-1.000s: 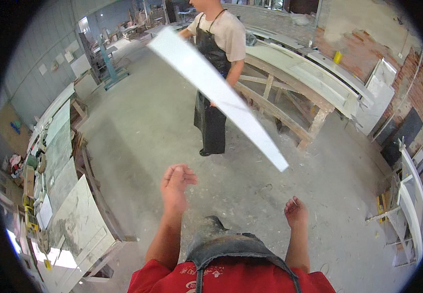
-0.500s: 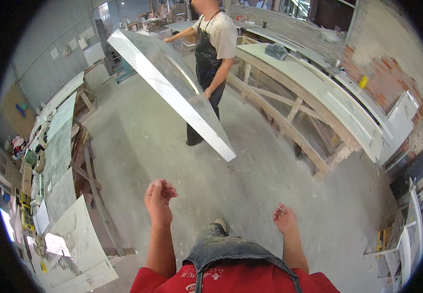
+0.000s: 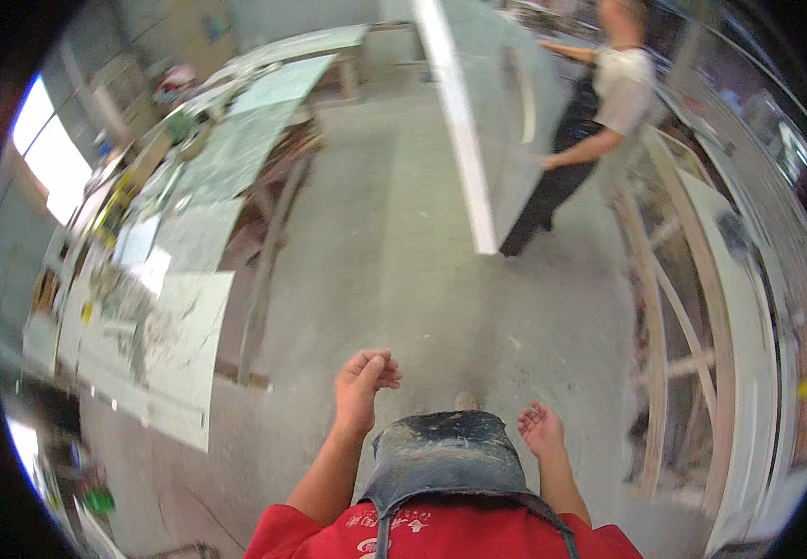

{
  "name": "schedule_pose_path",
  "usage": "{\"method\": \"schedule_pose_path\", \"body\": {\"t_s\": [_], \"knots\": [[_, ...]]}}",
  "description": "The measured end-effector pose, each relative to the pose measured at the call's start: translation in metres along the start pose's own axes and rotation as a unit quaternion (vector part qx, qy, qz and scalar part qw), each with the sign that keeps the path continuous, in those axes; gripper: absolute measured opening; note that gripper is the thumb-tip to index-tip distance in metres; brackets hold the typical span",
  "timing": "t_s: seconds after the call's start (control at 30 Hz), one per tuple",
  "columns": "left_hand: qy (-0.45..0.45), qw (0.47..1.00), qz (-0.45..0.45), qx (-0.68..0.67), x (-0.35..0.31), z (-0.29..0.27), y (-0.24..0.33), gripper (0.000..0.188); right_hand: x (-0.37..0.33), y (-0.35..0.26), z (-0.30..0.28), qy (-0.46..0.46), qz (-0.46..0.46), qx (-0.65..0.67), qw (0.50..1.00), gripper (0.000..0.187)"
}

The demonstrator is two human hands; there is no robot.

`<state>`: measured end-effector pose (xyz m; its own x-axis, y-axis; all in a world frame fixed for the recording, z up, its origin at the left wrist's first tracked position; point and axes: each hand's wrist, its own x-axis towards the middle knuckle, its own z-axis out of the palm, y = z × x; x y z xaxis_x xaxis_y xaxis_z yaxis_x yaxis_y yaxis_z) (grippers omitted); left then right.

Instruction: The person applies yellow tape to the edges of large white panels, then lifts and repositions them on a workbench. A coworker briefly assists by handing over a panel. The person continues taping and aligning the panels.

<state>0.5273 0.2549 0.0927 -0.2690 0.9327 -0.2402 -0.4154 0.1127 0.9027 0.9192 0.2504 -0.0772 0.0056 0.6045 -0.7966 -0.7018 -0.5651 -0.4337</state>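
Observation:
My left hand (image 3: 364, 387) is held up in front of my body, its fingers curled with the thumb against them; nothing shows in it. To the right, my right hand (image 3: 541, 429) hangs in the air with its fingers loosely bent and apart, and it holds nothing. Neither hand touches anything. Beyond them a person in a dark apron (image 3: 571, 121) grips a large tilted slab (image 3: 496, 84) with both hands. It has a thick white edge, a grey face and a pale curved strip or opening. Between my forearms hangs my worn dark apron (image 3: 445, 447).
Along the left runs a row of worktables topped with pale sheets (image 3: 194, 321), cluttered with tools and scraps. A wooden-framed bench (image 3: 701, 270) stands on the right with a dark bundle (image 3: 731, 233) on top. Concrete floor (image 3: 375, 233) lies between them.
My view has swung left, so the slab and the other person now appear farther right and the left worktables nearer the middle. Both my hands keep much the same pose.

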Motion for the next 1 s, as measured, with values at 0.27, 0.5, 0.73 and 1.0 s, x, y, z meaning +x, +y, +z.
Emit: {"method": "schedule_pose_path", "body": {"t_s": [0.27, 0.5, 0.73, 1.0], "knots": [[0.246, 0.967, 0.053, -0.045, -0.059, -0.021, 0.0, 0.026, 0.093, -0.046, 0.154, -0.148, 0.116, -0.27, 0.944, 0.022], [0.484, 0.858, 0.129, -0.112, -0.151, -0.033, -0.025, 0.022, 0.135, 0.003, 0.282, -0.276, 0.204, -0.412, 0.844, 0.022], [0.56, 0.784, 0.21, -0.167, -0.235, -0.108, -0.029, 0.02, 0.011, 0.147, 0.348, -0.442, 0.145, -0.569, 0.678, 0.02], [0.616, 0.752, 0.212, -0.102, -0.377, -0.303, -0.009, 0.021, -0.12, 0.367, 0.395, -0.537, -0.08, -0.662, 0.517, 0.034]]}}
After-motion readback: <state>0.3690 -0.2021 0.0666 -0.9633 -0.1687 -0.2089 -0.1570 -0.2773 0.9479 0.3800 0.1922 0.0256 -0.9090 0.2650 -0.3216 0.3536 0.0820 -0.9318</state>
